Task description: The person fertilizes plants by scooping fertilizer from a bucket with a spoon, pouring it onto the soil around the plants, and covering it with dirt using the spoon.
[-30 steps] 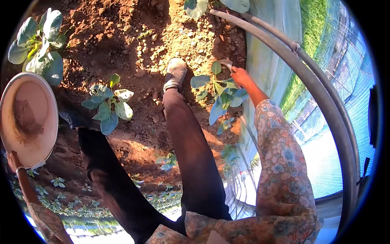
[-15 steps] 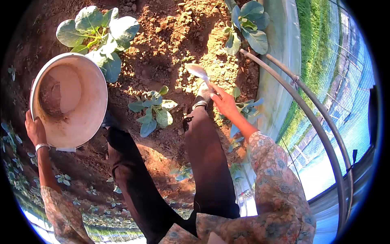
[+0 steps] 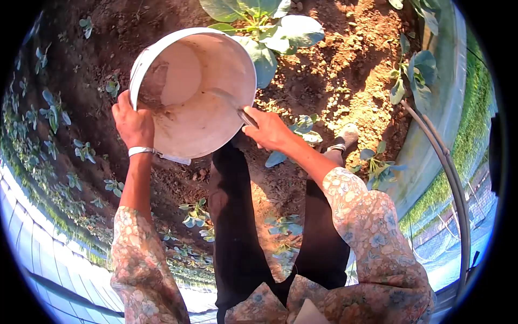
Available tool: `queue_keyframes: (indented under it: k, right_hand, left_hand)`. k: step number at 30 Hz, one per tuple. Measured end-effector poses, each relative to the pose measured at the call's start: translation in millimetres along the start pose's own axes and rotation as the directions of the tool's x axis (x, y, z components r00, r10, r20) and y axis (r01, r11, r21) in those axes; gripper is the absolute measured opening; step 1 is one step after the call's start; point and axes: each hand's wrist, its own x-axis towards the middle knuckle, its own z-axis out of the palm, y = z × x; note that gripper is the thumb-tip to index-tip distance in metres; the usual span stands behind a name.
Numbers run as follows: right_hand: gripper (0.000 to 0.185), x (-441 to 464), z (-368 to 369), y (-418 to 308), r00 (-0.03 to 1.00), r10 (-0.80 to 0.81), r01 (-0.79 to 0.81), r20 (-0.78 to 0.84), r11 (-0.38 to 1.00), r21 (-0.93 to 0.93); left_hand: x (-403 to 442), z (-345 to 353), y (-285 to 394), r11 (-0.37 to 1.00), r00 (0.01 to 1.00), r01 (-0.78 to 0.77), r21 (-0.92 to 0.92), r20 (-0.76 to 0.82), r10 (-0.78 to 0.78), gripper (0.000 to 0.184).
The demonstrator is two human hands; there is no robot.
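Observation:
My left hand [image 3: 134, 123] grips the rim of a white bucket [image 3: 210, 127], which is tilted so that its inside shows. Pale powder [image 3: 182, 73] lies at the bottom, beside a darker shaded patch. In my right hand [image 3: 268, 128] is the handle of a metal spoon [image 3: 225, 97]. Its bowl reaches over the rim into the bucket, above the inner wall and apart from the powder. I cannot tell whether the spoon carries anything.
A large leafy plant [image 3: 264, 32] grows just beyond the bucket. Smaller seedlings [image 3: 375, 164] stand around my legs and foot [image 3: 348, 135] in brown soil [image 3: 334, 75]. Along the right run plastic sheeting [image 3: 440, 124] and curved poles [image 3: 453, 183]; rows of seedlings [image 3: 51, 113] fill the left.
My right hand has moved left from over the soil near my foot, bringing the spoon into the bucket. The view has turned left, so the bucket and plants appear farther right.

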Motion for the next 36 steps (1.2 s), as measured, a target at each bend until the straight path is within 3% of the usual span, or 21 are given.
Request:
queue_keyframes:
  k: [2, 4, 6, 8, 9, 14, 16, 18, 21, 23, 25, 26, 32, 36]
  right_hand:
    - [0.051, 28.5, 0.8, -19.0, 0.999, -0.029, 0.029, 0.012, 1.0, 0.01]
    - [0.043, 78.6, 11.9, -12.7, 0.995, -0.083, 0.071, -0.048, 0.975, -0.211]
    - [0.04, 142.9, 26.6, 12.4, 0.947, -0.306, 0.186, -0.1, 0.774, -0.606]
    - [0.041, 191.4, 36.6, 19.5, 0.904, -0.41, 0.183, -0.123, 0.631, -0.754]
    - [0.044, 208.3, 41.0, 18.1, 0.905, -0.398, 0.163, -0.153, 0.654, -0.738]
    - [0.044, 259.2, 73.3, 28.4, 0.869, -0.341, 0.106, -0.357, 0.836, -0.539]
    - [0.037, 267.6, 82.6, 27.1, 0.929, -0.151, 0.056, -0.338, 0.96, -0.275]
    - [0.037, 261.5, 86.7, 34.1, 0.961, -0.091, 0.058, -0.259, 0.989, -0.134]
    - [0.039, 226.7, 68.9, 27.2, 0.983, -0.088, 0.091, -0.162, 0.996, 0.015]
    - [0.032, 186.3, 55.3, 8.9, 0.991, 0.104, -0.071, -0.09, 0.947, 0.312]
    - [0.035, 159.7, 47.7, 2.7, 0.998, 0.053, -0.036, -0.037, 0.935, 0.352]
    - [0.036, 141.1, 39.7, 9.9, 0.998, 0.05, -0.035, -0.032, 0.927, 0.374]
    - [0.044, 41.3, 11.2, 25.4, 0.987, 0.052, -0.13, 0.152, 0.812, 0.569]
    - [0.048, -20.4, -10.5, 52.1, 0.983, 0.02, -0.141, 0.185, 0.728, 0.671]
  left_hand:
    - [-2.1, -1.9, 8.1, 0.999, 0.998, 0.052, -0.016, 0.018, -0.052, 0.039]
    - [-3.3, -4.1, 13.6, 0.997, 0.996, 0.08, -0.015, 0.029, -0.08, 0.038]
    - [-5.6, -3.0, 11.8, 0.995, 0.997, 0.077, -0.067, 0.032, -0.075, 0.038]
    - [-4.7, -2.8, 9.6, 0.994, 0.998, 0.06, -0.087, 0.021, -0.059, 0.039]
    - [-3.8, -6.2, 12.0, 0.994, 0.997, 0.066, -0.082, 0.041, -0.063, 0.04]
    - [0.5, -1.7, -0.5, 0.992, 0.999, 0.038, -0.117, 0.017, -0.036, 0.042]
    - [2.1, -5.8, 1.5, 0.991, 0.997, 0.075, -0.111, 0.024, -0.073, 0.042]
    - [3.3, -6.8, -0.1, 0.992, 0.996, 0.076, -0.096, 0.046, -0.072, 0.042]
    - [3.4, -5.6, -0.1, 0.99, 0.995, 0.097, -0.104, 0.049, -0.092, 0.042]
    - [1.9, -5.5, 0.5, 0.99, 0.992, 0.118, -0.071, 0.041, -0.115, 0.042]
    - [1.2, -7.1, 5.6, 0.987, 0.988, 0.146, -0.061, 0.055, -0.142, 0.043]
    - [-0.2, -2.9, 2.6, 0.996, 0.997, 0.083, -0.024, 0.014, -0.082, 0.042]
    - [-2.1, 1.0, 2.3, 0.999, 1.0, 0.028, 0.024, 0.014, -0.028, 0.043]
    - [-11.9, 1.8, 17.0, 0.996, 0.997, 0.07, 0.053, 0.01, -0.071, 0.045]
